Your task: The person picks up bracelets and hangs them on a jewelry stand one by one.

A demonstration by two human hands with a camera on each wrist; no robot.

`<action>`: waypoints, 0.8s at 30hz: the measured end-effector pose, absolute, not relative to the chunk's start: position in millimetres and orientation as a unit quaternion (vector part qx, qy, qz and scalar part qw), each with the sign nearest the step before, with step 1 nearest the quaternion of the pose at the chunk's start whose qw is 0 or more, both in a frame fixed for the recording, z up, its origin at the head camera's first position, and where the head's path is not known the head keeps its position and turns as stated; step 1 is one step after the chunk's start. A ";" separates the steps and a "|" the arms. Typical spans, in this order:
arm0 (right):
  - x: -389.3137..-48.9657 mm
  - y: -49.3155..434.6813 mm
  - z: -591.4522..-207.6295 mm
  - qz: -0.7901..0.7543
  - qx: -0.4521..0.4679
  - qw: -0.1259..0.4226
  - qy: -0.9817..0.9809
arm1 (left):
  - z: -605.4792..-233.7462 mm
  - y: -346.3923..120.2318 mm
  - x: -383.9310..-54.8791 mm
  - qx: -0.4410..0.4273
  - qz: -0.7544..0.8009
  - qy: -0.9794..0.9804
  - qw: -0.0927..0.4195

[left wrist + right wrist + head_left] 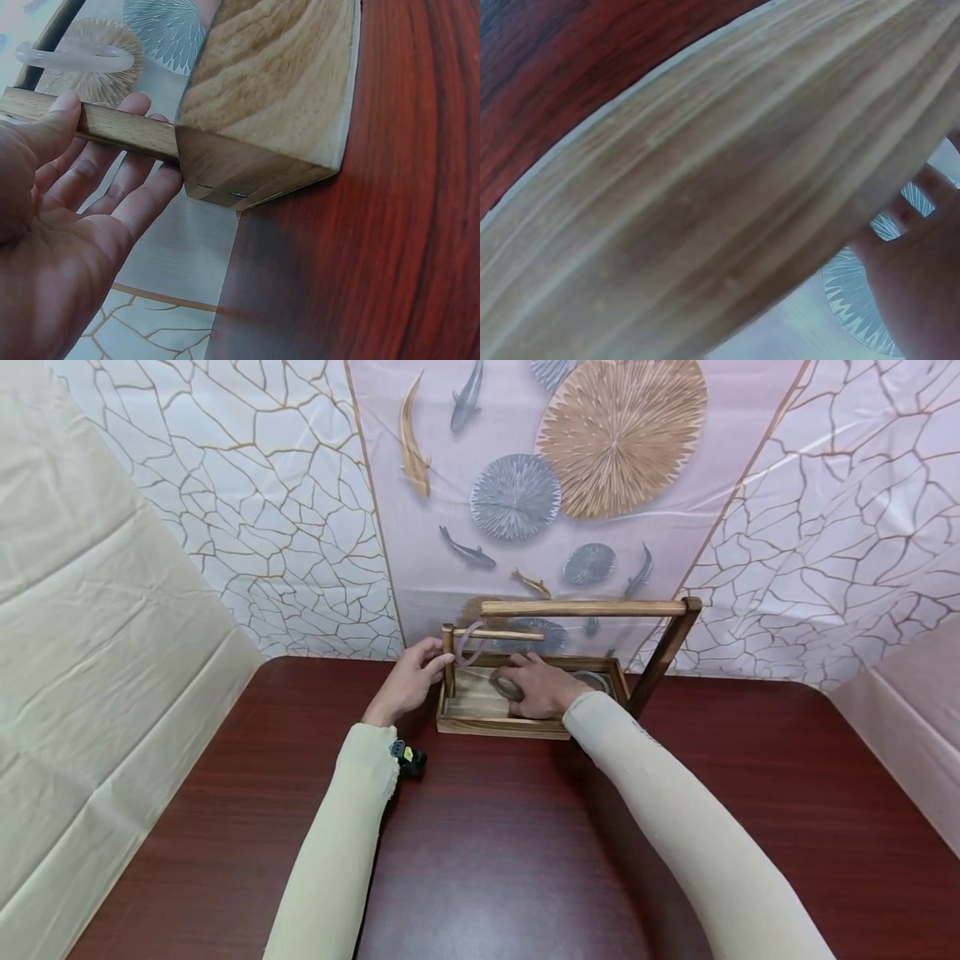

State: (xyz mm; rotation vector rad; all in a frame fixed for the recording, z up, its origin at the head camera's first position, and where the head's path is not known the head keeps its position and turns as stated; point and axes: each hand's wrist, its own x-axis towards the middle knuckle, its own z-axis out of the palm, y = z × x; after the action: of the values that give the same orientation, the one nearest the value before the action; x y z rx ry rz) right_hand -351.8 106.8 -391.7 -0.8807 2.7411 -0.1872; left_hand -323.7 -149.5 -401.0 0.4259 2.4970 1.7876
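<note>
A wooden bangle stand (487, 727) has a shallow tray base, a short post and a rod. My left hand (411, 681) holds the short post (127, 129) at the stand's left end, thumb on one face and fingers behind it. From the short rod (510, 635) hangs a pale pinkish bangle (462, 652), also in the left wrist view. Reaching into the tray, my right hand (542, 687) has its fingers over a greyish bangle (507, 690) and grips it. The tray's side wall hides much of that hand in the right wrist view.
Another pale bangle (596, 677) lies in the tray to the right, partly behind my right wrist. A taller post (663, 656) and long upper rod (585, 608) rise at the stand's right. The stand is near the back edge of the dark red table (480, 860), before a patterned backdrop.
</note>
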 end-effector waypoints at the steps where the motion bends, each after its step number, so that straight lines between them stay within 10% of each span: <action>1: -351.8 106.9 -391.5 -0.065 -0.305 0.128 0.942 | -401.3 -149.5 -324.1 0.136 0.576 0.806 0.020; 24: -354.4 102.2 -386.8 -0.053 -0.334 0.144 0.930 | -402.6 -148.1 -325.0 0.136 0.581 0.802 0.015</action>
State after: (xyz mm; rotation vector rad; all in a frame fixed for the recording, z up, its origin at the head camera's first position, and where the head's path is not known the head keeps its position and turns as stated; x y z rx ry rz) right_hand -354.4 102.2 -386.8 -0.9618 2.6815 -0.1522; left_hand -325.0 -148.1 -402.6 0.4242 2.4969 1.8089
